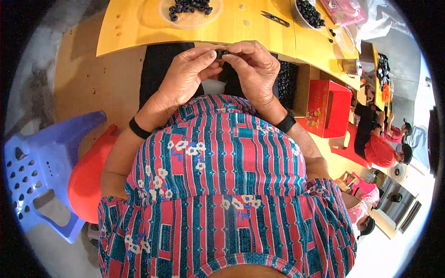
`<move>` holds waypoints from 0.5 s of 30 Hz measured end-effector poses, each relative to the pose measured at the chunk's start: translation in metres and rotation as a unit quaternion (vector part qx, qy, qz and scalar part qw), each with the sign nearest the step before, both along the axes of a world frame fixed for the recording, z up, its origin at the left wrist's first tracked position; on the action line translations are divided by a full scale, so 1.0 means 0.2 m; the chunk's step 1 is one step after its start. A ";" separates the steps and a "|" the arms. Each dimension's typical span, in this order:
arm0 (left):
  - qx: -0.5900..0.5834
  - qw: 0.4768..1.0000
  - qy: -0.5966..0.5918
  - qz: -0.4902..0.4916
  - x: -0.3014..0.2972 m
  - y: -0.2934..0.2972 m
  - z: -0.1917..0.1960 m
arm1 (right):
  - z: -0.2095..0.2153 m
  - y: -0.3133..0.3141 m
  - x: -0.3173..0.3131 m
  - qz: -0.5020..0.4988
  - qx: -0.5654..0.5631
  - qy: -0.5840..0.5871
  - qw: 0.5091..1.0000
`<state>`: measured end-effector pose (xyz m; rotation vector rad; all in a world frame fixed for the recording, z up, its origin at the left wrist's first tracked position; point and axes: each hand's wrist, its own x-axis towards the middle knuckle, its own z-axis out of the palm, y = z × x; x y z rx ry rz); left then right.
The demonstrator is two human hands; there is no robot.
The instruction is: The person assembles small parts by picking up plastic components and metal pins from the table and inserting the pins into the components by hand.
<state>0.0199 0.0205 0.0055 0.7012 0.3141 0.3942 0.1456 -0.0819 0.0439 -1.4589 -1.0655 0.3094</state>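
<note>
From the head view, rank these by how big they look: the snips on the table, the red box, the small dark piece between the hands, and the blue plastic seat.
Largest to smallest, as they look:
1. Blue plastic seat
2. Red box
3. Snips
4. Small dark piece, partly covered

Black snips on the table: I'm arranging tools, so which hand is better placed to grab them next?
Probably the right hand: it is nearer the black snips, which lie ahead and to its right. The left hand is farther off. Both hold a small dark piece, which the left could keep.
</note>
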 end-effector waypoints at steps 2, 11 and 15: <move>-0.029 0.999 -0.008 -0.012 0.00 0.00 0.00 | 0.01 0.00 0.00 -0.001 0.007 0.027 1.000; -0.079 0.996 -0.032 -0.012 0.03 -0.03 -0.05 | 0.01 -0.02 -0.01 -0.008 0.012 -0.001 1.000; -0.093 0.994 -0.051 -0.009 0.03 -0.05 -0.05 | 0.00 -0.02 0.02 0.010 0.030 -0.076 0.997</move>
